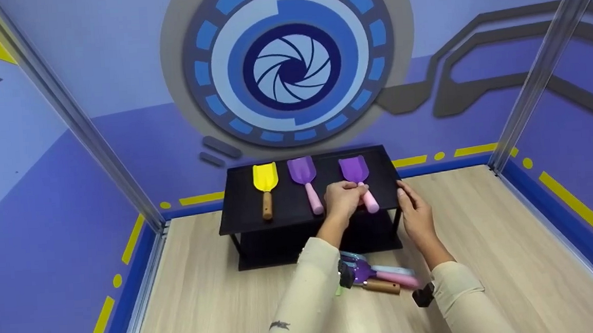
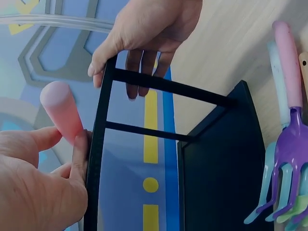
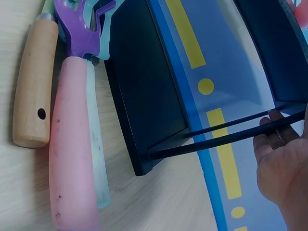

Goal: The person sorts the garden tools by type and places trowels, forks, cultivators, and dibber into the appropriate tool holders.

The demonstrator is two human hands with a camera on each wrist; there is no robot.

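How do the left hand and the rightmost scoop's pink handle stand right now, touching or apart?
Touching. The left wrist view shows the left hand pinching the pink handle, with digits against both sides.

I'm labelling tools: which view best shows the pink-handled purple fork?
The left wrist view: the pink-handled purple fork shows handle and most prongs together. Right wrist enlarges the handle but crops prongs; the head view shows it small, partly covered.

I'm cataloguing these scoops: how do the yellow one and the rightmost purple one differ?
The yellow scoop has a brown handle; the rightmost purple scoop has a pink one. The yellow scoop lies untouched on the black shelf; the left hand pinches the rightmost purple scoop's handle. Both point blade-first toward the wall.
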